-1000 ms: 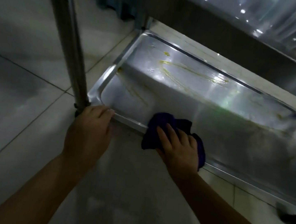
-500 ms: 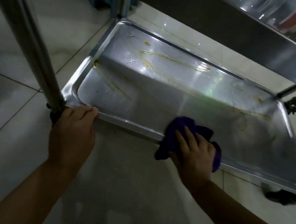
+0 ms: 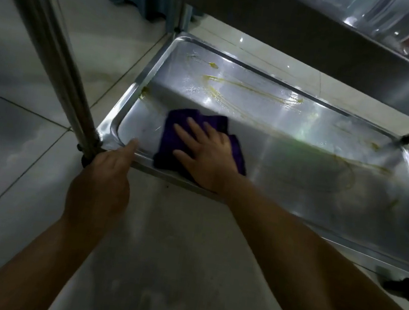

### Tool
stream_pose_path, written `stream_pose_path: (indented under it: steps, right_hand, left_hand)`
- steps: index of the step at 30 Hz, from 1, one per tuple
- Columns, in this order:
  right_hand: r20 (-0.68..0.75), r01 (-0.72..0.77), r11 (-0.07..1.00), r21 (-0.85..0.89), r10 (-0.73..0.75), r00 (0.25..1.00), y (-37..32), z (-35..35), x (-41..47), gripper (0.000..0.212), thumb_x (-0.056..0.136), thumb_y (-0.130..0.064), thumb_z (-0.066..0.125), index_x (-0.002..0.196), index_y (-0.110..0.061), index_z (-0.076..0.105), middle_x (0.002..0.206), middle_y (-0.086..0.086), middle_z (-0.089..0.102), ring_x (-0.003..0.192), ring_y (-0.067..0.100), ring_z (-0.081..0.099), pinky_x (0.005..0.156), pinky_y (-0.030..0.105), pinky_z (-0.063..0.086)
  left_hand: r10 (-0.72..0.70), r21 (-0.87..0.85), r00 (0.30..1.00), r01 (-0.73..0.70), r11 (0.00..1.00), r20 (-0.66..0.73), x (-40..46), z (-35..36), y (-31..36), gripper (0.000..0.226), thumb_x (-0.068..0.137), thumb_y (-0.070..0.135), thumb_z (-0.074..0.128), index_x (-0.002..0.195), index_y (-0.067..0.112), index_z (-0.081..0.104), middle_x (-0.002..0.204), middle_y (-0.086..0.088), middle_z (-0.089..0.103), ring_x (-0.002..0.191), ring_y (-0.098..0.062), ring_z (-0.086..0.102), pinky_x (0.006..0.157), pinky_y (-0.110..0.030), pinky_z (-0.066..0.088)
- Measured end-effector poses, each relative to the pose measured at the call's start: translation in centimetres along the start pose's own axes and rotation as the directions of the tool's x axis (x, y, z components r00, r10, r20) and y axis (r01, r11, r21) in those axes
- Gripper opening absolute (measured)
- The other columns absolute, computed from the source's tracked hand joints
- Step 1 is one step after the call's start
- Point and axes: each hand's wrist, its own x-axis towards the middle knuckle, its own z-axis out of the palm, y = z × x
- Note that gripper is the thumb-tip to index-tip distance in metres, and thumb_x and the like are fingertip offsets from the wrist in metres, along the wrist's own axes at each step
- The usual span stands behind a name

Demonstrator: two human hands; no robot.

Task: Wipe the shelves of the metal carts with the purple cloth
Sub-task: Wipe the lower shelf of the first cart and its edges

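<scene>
The metal cart's bottom shelf is a shallow steel tray streaked with yellowish smears toward its back and right. A purple cloth lies flat on the shelf's near left part. My right hand presses on the cloth with fingers spread and straight. My left hand rests at the shelf's near left corner, by the upright post, fingers over the front rim.
A second steel shelf overhangs the tray from above at the right. Pale floor tiles surround the cart. A black caster sits under the near right edge. Dark fabric hangs behind the cart at the top.
My right hand has slid the cloth from the front rim leftward and onto the shelf surface, with its fingers now spread flat. My left hand stays at the corner.
</scene>
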Motion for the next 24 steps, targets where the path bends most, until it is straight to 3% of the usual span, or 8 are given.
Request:
stream_pose_path:
  steps: [3, 5, 8, 10, 14, 16, 19, 24]
  right_hand:
    - [-0.031, -0.175, 0.984, -0.037, 0.174, 0.984, 5.7, 0.0, -3.0, 0.064, 0.090, -0.067, 0.022, 0.150, -0.047, 0.013, 0.162, -0.010, 0.008, 0.147, 0.024, 0.009, 0.115, 0.046, 0.011]
    - [-0.029, -0.300, 0.953, -0.034, 0.299, 0.954, 9.5, -0.1, -5.5, 0.070, 0.084, -0.069, 0.016, 0.150, -0.047, 0.014, 0.162, -0.010, 0.009, 0.147, 0.023, 0.010, 0.115, 0.046, 0.013]
    - [-0.020, -0.474, 0.881, -0.002, 0.473, 0.881, 13.6, -0.3, -8.9, 0.061, 0.095, -0.064, 0.022, 0.151, -0.044, 0.008, 0.162, -0.008, 0.004, 0.148, 0.022, 0.006, 0.117, 0.046, 0.008]
    - [-0.002, -0.550, 0.835, 0.013, 0.550, 0.835, 14.6, -0.3, -10.0, 0.059, 0.098, -0.057, 0.025, 0.152, -0.042, 0.004, 0.163, -0.006, -0.001, 0.148, 0.024, 0.002, 0.118, 0.048, 0.006]
    - [0.009, -0.627, 0.779, 0.016, 0.627, 0.779, 12.0, -0.5, -8.3, 0.062, 0.097, -0.060, 0.022, 0.152, -0.042, -0.001, 0.163, -0.002, -0.005, 0.148, 0.030, -0.001, 0.117, 0.052, 0.004]
    - [0.011, -0.575, 0.818, 0.015, 0.575, 0.818, 9.1, -0.6, -6.3, 0.063, 0.096, -0.062, 0.023, 0.152, -0.043, -0.001, 0.163, -0.002, -0.007, 0.148, 0.032, -0.002, 0.116, 0.053, 0.004]
    - [-0.018, -0.381, 0.924, -0.018, 0.381, 0.925, 3.8, -0.6, -2.3, 0.064, 0.095, -0.064, 0.023, 0.151, -0.044, 0.000, 0.163, -0.002, -0.006, 0.147, 0.033, -0.002, 0.116, 0.053, 0.005]
    - [-0.009, -0.078, 0.997, -0.024, 0.078, 0.997, -5.4, -0.4, 5.4, 0.067, 0.093, -0.069, 0.024, 0.151, -0.045, 0.000, 0.163, -0.001, -0.005, 0.147, 0.034, -0.004, 0.115, 0.056, 0.000]
  left_hand:
    - [0.129, 0.085, 0.992, -0.130, 0.988, 0.015, -0.4, 0.4, -0.4, 0.050, 0.071, -0.014, 0.067, 0.120, -0.003, 0.061, 0.109, -0.023, 0.066, 0.097, -0.041, 0.064, 0.074, -0.047, 0.054]
    - [0.142, 0.087, 0.990, -0.142, 0.986, 0.001, -0.6, 0.7, -0.5, 0.046, 0.071, -0.013, 0.067, 0.116, -0.004, 0.063, 0.112, -0.022, 0.066, 0.101, -0.041, 0.063, 0.078, -0.047, 0.052]
    - [0.123, 0.069, 0.992, -0.120, 0.990, -0.034, -0.6, 0.9, -0.2, 0.044, 0.071, -0.015, 0.067, 0.113, -0.006, 0.064, 0.110, -0.023, 0.066, 0.100, -0.042, 0.063, 0.082, -0.047, 0.050]
    - [0.102, 0.063, 0.994, -0.098, 0.993, -0.050, -0.7, 1.0, 0.1, 0.043, 0.071, -0.014, 0.068, 0.113, -0.006, 0.064, 0.109, -0.023, 0.066, 0.101, -0.043, 0.063, 0.087, -0.044, 0.044]
    - [0.064, 0.056, 0.996, -0.060, 0.997, -0.067, -0.7, 1.4, 0.2, 0.046, 0.067, -0.015, 0.072, 0.112, -0.006, 0.064, 0.108, -0.022, 0.067, 0.102, -0.040, 0.061, 0.091, -0.042, 0.041]
    - [0.055, 0.050, 0.996, -0.052, 0.997, -0.066, -0.8, 1.6, 0.1, 0.047, 0.066, -0.014, 0.073, 0.111, -0.006, 0.065, 0.108, -0.022, 0.067, 0.104, -0.038, 0.061, 0.094, -0.042, 0.040]
    - [0.029, 0.038, 0.998, -0.026, 0.999, -0.064, -1.0, 1.9, -0.2, 0.045, 0.069, -0.011, 0.071, 0.113, -0.004, 0.065, 0.112, -0.020, 0.066, 0.108, -0.037, 0.061, 0.097, -0.043, 0.038]
    - [-0.012, -0.008, 0.997, 0.011, 1.000, -0.082, -0.9, 2.2, -0.3, 0.040, 0.084, 0.003, 0.041, 0.115, 0.001, 0.066, 0.116, -0.016, 0.065, 0.115, -0.028, 0.052, 0.097, -0.037, 0.039]
